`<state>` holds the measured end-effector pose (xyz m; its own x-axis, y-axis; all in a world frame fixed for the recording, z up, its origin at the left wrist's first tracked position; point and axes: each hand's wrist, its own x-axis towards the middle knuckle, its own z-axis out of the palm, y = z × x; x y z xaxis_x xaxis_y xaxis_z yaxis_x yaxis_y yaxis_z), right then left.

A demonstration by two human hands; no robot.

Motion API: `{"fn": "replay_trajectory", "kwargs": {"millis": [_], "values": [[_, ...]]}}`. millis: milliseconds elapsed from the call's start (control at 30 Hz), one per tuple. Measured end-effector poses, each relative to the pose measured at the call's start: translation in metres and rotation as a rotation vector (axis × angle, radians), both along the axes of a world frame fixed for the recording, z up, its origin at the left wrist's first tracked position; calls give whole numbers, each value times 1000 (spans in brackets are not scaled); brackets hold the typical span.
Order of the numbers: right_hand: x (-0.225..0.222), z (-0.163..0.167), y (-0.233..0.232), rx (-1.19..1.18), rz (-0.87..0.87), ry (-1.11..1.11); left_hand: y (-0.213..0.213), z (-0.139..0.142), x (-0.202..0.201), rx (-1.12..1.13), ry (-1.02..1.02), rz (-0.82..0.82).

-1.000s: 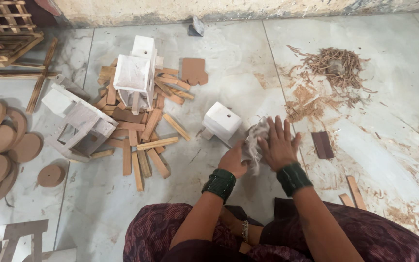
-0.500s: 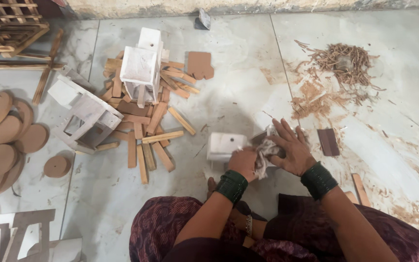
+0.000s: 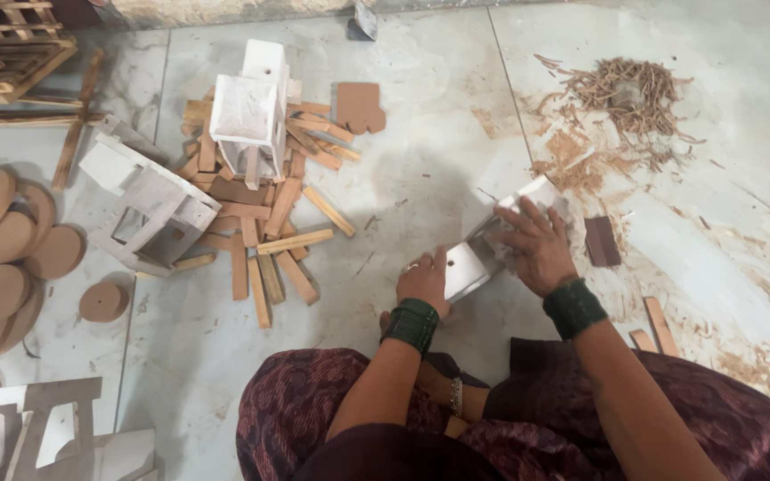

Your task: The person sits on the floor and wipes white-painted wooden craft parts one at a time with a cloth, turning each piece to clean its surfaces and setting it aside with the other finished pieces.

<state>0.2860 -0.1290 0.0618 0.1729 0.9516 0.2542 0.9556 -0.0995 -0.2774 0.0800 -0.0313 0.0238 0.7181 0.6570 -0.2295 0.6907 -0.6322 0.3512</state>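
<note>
Pale marble-like floor (image 3: 421, 134), dusty, seams visible; rough wall base (image 3: 225, 11) at top; even daylight, soft shadows.

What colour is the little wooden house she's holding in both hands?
White-painted; the little wooden house shows best in the head view, between the left hand and right hand.

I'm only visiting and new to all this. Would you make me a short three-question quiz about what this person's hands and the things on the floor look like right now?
1. True or false: both hands rest on the small white wooden piece.
2. What lies on the floor just right of the right hand? A) a dark flat rectangle B) a round disc C) a hammer
3. Fill in: the loose wooden strips lie piled around a white ____ house.

Key: 1 true, the left hand holds its near end. 2 A, the dark flat rectangle. 3 wooden: the white wooden house.
</note>
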Motion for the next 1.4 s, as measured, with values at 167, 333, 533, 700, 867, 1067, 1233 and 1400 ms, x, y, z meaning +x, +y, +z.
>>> {"fn": "replay_trajectory", "kwargs": {"millis": [167, 333, 533, 700, 867, 1067, 1233, 1400], "values": [[-24, -14, -26, 363, -222, 96, 4, -5, 3, -118, -12, 19], [-79, -46, -77, 252, -520, 582, -5, -1, 16, -62, -30, 78], [-80, -78, -38, 532, -653, 1085, -7, -14, 25, -88, -123, 53], [-110, -86, -27, 68, -426, 370, 3, -19, 21, -380, -64, -33], [-115, -90, -45, -398, -348, 296, 4, -20, 22, -319, -79, -47], [-104, -65, -62, -625, -375, 428, -15, -17, 14, -234, -156, 55], [-47, -15, -72, 89, -517, 778, -18, -4, 13, -333, -132, 98], [-76, -28, -25, -79, -393, 502, -10, -9, 8, -379, -38, 8]]}}
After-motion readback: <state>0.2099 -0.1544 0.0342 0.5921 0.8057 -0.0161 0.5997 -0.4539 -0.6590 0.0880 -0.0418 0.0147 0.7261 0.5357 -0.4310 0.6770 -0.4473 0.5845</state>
